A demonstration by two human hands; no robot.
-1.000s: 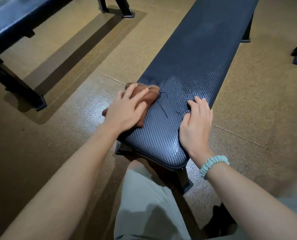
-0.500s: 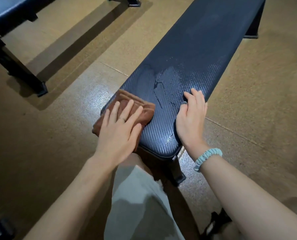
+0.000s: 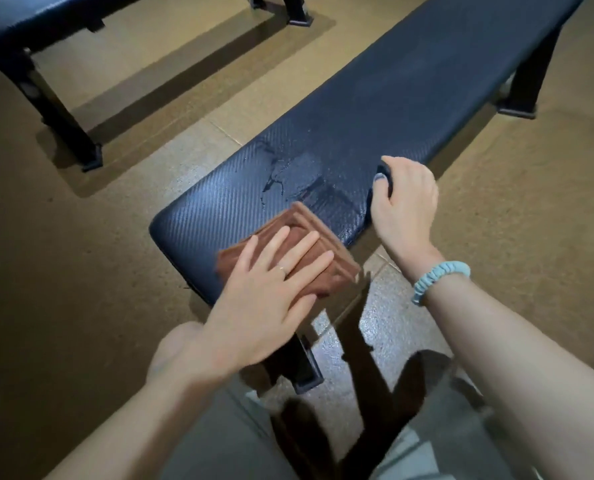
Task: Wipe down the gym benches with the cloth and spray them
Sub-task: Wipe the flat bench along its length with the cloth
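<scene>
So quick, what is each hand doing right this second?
Left hand: open, flat, pressing the brown cloth onto the bench.
Right hand: closed, gripping the bench's side edge.

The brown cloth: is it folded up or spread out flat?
Folded. The brown cloth shows stacked layered edges along its sides, forming a compact pad under the left hand on the bench.

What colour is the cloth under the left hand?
Brown: the folded cloth lies flat on the dark bench, clearest in the head view.

Folded cloth (image 3: 318, 252) on wet bench (image 3: 392, 98)
</scene>
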